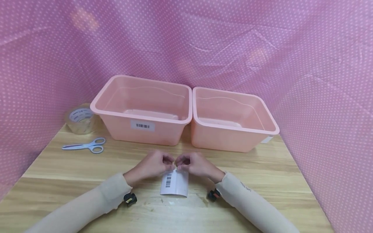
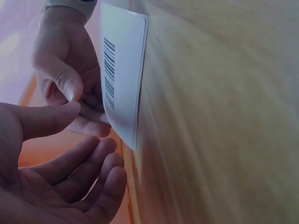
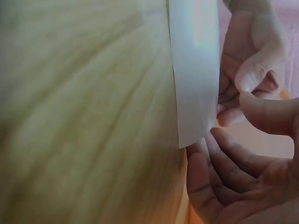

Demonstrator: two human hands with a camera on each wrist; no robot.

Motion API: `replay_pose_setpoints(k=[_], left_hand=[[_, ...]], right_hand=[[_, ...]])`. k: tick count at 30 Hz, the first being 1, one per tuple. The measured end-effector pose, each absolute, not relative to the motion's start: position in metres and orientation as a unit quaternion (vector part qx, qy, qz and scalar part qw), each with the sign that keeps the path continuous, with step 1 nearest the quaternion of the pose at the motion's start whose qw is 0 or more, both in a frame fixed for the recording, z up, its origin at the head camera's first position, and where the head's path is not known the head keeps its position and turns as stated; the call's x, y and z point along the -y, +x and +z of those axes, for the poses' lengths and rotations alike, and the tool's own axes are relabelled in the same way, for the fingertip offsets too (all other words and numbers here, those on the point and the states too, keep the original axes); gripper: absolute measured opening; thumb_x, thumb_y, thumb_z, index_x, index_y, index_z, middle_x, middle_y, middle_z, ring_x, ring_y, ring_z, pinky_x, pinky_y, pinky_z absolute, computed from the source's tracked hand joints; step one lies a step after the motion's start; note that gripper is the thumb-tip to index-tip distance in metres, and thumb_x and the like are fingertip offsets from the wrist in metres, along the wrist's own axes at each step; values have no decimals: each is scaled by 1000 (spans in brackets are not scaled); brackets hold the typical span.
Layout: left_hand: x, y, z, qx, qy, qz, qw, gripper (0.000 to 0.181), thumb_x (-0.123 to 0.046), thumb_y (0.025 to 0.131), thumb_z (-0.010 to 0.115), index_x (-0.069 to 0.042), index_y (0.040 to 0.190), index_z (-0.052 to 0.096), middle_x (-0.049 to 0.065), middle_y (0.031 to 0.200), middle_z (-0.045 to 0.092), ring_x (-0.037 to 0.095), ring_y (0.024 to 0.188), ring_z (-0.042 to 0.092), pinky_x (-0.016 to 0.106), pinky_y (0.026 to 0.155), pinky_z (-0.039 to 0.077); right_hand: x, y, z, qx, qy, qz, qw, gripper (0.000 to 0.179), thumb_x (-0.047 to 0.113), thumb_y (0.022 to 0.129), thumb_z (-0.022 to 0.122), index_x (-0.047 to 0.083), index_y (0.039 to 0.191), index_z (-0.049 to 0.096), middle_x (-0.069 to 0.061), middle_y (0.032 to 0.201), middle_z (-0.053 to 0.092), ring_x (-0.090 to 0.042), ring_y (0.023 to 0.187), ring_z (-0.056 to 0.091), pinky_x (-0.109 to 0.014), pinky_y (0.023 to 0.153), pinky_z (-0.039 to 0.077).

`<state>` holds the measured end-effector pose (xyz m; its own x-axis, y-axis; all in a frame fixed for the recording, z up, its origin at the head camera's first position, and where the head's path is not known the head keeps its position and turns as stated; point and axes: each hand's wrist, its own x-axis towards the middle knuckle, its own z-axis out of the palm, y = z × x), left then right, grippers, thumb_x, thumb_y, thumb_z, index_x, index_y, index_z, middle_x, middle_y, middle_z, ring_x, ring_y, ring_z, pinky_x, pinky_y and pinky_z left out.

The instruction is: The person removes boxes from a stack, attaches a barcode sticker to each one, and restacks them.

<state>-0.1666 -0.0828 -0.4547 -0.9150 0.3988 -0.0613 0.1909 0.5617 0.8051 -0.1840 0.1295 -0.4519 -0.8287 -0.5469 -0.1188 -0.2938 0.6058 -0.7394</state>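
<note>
A folded white card (image 1: pixel 181 184) with a barcode on its left side stands ridge-up on the wooden table. At its far end my left hand (image 1: pixel 154 164) and right hand (image 1: pixel 198 164) meet, thumbs close together. The left wrist view shows the left hand (image 2: pixel 65 172) with loosely bent fingers and a gap between thumb and fingertips, beside the barcoded face of the card (image 2: pixel 122 65). From the right wrist, the right hand (image 3: pixel 247 172) has its fingertips at the plain face's lower corner (image 3: pixel 187 135), its thumb apart. Whether the fingertips touch the card is hard to tell.
Two pink plastic bins stand side by side at the back, the left bin (image 1: pixel 142 136) with a barcode label (image 1: pixel 142 125), the right bin (image 1: pixel 221 139) with a white label (image 1: pixel 266 139) at its side. Clear tape (image 1: pixel 81 121) and blue scissors (image 1: pixel 87 146) lie at left. Pink dotted cloth surrounds the table.
</note>
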Motion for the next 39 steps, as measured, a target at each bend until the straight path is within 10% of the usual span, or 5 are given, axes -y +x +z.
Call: replay_pose_setpoints(k=[39], left_hand=[[79, -172, -436, -846, 130, 495, 149, 4, -13, 92, 73, -11, 92, 76, 1, 84, 74, 19, 64, 63, 27, 52, 50]], right_hand=[[-137, -191, -432, -879, -228, -399, 127, 5, 10, 93, 68, 12, 92, 72, 1, 88, 71, -11, 83, 62, -24, 74, 54]])
